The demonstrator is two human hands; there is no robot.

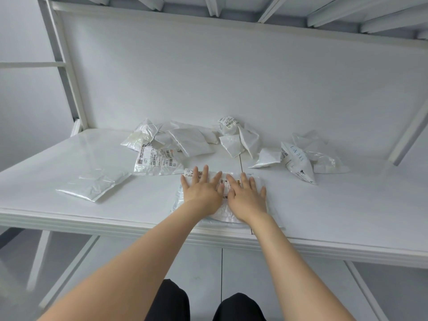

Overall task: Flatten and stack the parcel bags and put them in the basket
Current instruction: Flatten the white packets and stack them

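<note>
A white parcel bag (222,213) with a printed label lies flat near the table's front edge. My left hand (202,189) and my right hand (246,193) press down on it side by side, fingers straight and spread. Behind them, several crumpled white parcel bags (192,141) lie in a loose pile along the back. A labelled bag (157,162) lies flatter just left of my hands. A flattened plain bag (92,185) lies apart at the left. No basket is in view.
The white table (347,209) runs under a white shelf frame, with a back panel behind the pile. More crumpled bags (301,161) lie at the right. A frame post (69,72) stands at the back left. My dark trousers show below the table edge.
</note>
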